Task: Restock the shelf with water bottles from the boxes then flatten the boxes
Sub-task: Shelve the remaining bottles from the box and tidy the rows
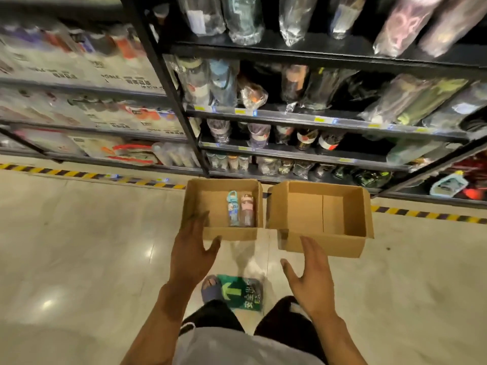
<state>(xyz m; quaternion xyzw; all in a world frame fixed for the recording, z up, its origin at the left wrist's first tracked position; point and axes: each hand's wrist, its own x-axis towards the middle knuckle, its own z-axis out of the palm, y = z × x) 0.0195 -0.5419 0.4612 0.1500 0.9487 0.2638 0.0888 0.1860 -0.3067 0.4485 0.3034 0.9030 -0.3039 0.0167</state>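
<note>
Cardboard box (229, 233) at frame centre holds two water bottles (233, 210), side by side by its right wall. Our left hand (193, 250) spreads open at its near left corner; our right hand (311, 276), equally slack, nears the second box (321, 245) below the shelf (316, 119).

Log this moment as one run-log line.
left box: blue bottle, pink bottle inside | right box: empty | left hand: open, by left box | right hand: open, by right box
</note>
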